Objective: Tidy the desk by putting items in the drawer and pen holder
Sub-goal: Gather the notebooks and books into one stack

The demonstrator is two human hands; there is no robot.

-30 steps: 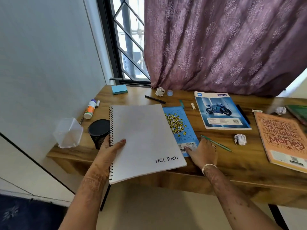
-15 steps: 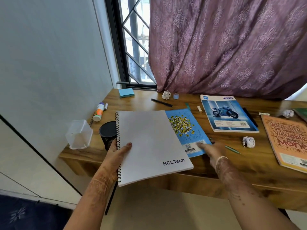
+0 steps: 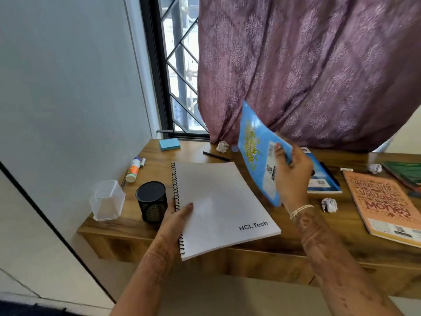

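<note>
The left hand (image 3: 176, 221) is gripping the notebook (image 3: 218, 206) at its spiral edge, thumb lying flat on top of the cover and fingers hidden beneath. The left forearm (image 3: 148, 274) is coming up from the near left, angling to the right. The right hand (image 3: 292, 176) is holding the booklet (image 3: 255, 142) up in the air, tilted on edge, thumb pressing on the side facing the camera and fingers curling behind it. The right wrist is wearing a pale thread band (image 3: 300, 209), and the right forearm (image 3: 337, 265) is reaching in from the near right. Both forearms are bare, showing faded henna patterns.
</note>
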